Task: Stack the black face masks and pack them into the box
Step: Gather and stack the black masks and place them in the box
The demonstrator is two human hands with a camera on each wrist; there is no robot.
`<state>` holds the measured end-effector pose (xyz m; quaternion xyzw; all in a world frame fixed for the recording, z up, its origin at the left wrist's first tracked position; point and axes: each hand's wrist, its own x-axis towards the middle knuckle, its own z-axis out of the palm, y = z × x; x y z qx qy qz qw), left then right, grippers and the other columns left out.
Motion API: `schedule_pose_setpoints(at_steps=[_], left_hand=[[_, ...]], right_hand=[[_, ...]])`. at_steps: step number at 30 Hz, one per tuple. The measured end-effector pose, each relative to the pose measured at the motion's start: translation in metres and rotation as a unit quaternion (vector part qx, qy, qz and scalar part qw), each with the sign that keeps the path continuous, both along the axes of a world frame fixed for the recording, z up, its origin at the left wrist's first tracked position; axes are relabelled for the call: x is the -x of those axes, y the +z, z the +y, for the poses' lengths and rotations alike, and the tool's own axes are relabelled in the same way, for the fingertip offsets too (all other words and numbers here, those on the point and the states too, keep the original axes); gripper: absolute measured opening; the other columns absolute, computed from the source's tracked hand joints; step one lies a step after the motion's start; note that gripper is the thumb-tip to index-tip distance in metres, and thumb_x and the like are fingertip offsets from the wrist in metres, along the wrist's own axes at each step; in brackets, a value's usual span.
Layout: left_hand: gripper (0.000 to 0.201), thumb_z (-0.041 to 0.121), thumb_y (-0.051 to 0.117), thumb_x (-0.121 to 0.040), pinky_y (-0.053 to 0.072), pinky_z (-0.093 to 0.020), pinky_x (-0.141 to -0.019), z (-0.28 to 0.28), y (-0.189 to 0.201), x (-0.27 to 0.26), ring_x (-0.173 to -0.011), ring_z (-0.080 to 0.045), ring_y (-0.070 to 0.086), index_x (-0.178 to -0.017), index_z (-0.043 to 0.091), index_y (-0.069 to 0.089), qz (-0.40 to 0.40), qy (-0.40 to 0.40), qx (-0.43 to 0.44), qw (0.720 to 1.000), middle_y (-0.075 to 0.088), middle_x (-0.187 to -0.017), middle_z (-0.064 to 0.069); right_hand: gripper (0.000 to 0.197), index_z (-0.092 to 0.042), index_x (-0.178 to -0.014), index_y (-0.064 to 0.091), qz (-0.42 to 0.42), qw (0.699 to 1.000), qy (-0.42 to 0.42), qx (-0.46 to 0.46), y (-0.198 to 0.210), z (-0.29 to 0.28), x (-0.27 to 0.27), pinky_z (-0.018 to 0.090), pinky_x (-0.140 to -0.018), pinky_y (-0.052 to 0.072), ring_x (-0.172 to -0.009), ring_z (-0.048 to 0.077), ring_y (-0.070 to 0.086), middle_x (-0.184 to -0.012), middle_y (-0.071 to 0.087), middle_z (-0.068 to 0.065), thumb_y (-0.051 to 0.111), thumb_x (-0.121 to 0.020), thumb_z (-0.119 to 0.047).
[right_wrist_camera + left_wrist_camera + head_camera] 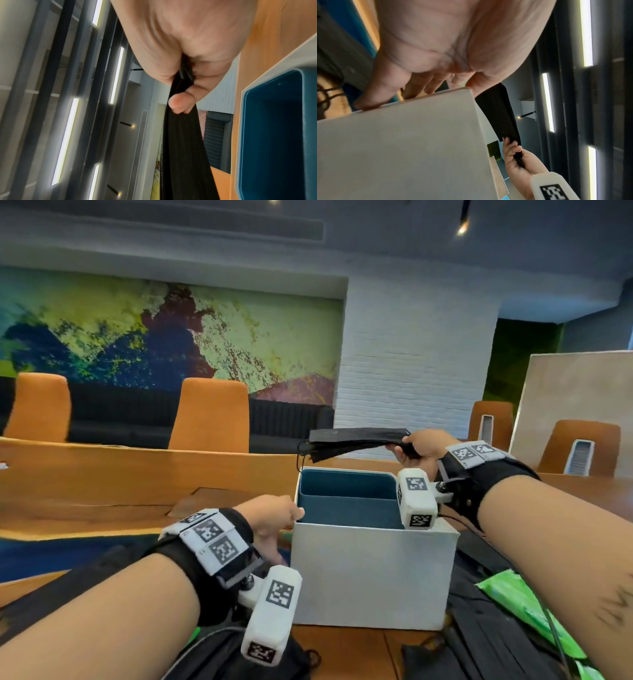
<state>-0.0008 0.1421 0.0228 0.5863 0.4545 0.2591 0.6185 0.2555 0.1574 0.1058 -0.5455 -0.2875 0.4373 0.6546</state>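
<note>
My right hand pinches a stack of black masks at one end, above the box. My left hand grips its near rim beside me. Box looks empty; loose masks lie under my right forearm, unpacked.

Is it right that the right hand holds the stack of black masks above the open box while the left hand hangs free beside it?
Not quite. The right hand does hold the stack of black masks above the open box, but the left hand grips the box's rim rather than hanging free; the left wrist view shows this.
</note>
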Motion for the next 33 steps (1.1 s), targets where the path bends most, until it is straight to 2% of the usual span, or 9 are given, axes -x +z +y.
schedule_pose_setpoints(at_steps=[6,10,11,13,16,19,22,27,33], left_hand=[[0.035,0.012,0.03,-0.101,0.034,-0.071,-0.096,0.0,-0.011,0.005,-0.124,-0.039,0.043,-0.13,0.024,0.045,-0.071,-0.042,0.02,0.996,0.045,-0.129,-0.017],[0.034,0.016,0.032,-0.102,0.036,-0.07,-0.094,-0.001,-0.015,0.006,-0.118,-0.035,0.045,-0.128,0.032,0.047,-0.078,-0.051,0.02,0.995,0.048,-0.124,-0.013],[0.033,0.018,0.031,-0.103,0.037,-0.07,-0.094,0.0,-0.017,0.006,-0.119,-0.035,0.045,-0.127,0.033,0.047,-0.079,-0.052,0.021,0.995,0.048,-0.125,-0.013],[0.031,0.022,0.029,-0.104,0.037,-0.07,-0.093,0.001,-0.018,0.006,-0.119,-0.036,0.044,-0.125,0.034,0.048,-0.081,-0.053,0.023,0.995,0.047,-0.127,-0.013],[0.032,0.024,0.029,-0.104,0.036,-0.071,-0.093,0.004,-0.02,0.006,-0.119,-0.035,0.044,-0.129,0.034,0.046,-0.086,-0.059,0.025,0.994,0.046,-0.128,-0.014],[0.033,0.025,0.03,-0.104,0.035,-0.073,-0.093,0.004,-0.022,0.007,-0.12,-0.035,0.043,-0.132,0.036,0.043,-0.091,-0.06,0.026,0.994,0.045,-0.129,-0.014],[0.036,0.026,0.031,-0.103,0.035,-0.074,-0.092,0.004,-0.022,0.006,-0.118,-0.034,0.044,-0.137,0.037,0.037,-0.09,-0.055,0.021,0.994,0.043,-0.129,-0.013],[0.036,0.026,0.03,-0.104,0.037,-0.072,-0.091,0.004,-0.023,0.006,-0.12,-0.034,0.043,-0.137,0.038,0.036,-0.089,-0.059,0.017,0.994,0.044,-0.129,-0.013],[0.034,0.027,0.032,-0.104,0.038,-0.072,-0.091,0.001,-0.024,0.005,-0.119,-0.033,0.046,-0.135,0.038,0.037,-0.085,-0.047,0.011,0.995,0.046,-0.127,-0.012]], right_hand=[[0.018,0.001,-0.092,0.044,0.028,0.999,-0.011,-0.014,0.0,0.045,-0.014,0.017,-0.027,0.038,-0.026,0.019,0.053,-0.068,0.065,0.018,0.03,-0.103,-0.005],[0.013,-0.002,-0.099,0.047,-0.107,0.993,-0.014,0.053,-0.006,0.056,-0.02,0.021,-0.035,0.047,-0.037,0.021,0.062,-0.059,0.067,0.015,0.035,-0.102,-0.006],[0.011,-0.006,-0.105,0.049,-0.228,0.971,-0.003,0.075,-0.009,0.064,-0.025,0.023,-0.047,0.054,-0.054,0.019,0.068,-0.07,0.071,0.01,0.038,-0.101,-0.008],[0.011,-0.016,-0.094,0.063,-0.52,0.831,0.044,0.19,-0.021,0.09,-0.05,0.035,-0.079,0.057,-0.085,0.025,0.067,-0.098,0.07,0.011,0.054,-0.091,-0.023],[0.02,-0.024,-0.06,0.059,-0.697,0.653,0.074,0.288,-0.034,0.15,-0.105,0.044,-0.085,0.054,-0.08,0.028,0.068,-0.076,0.069,0.001,0.066,-0.06,-0.043],[0.016,-0.025,-0.066,0.061,-0.735,0.59,0.086,0.322,-0.033,0.13,-0.091,0.043,-0.086,0.054,-0.08,0.028,0.069,-0.078,0.07,0.0,0.065,-0.058,-0.039],[0.015,-0.018,-0.093,0.066,-0.779,0.539,0.098,0.306,-0.026,0.087,-0.049,0.034,-0.088,0.049,-0.096,0.029,0.066,-0.097,0.068,0.006,0.065,-0.081,-0.026],[0.01,-0.019,-0.081,0.057,-0.787,0.525,0.108,0.305,-0.027,0.067,-0.04,0.031,-0.082,0.047,-0.078,0.024,0.058,-0.086,0.064,0.002,0.06,-0.087,-0.027],[0.015,-0.029,-0.072,0.058,-0.759,0.581,0.085,0.282,-0.033,0.091,-0.071,0.04,-0.088,0.052,-0.087,0.027,0.066,-0.089,0.069,-0.002,0.06,-0.079,-0.042]])
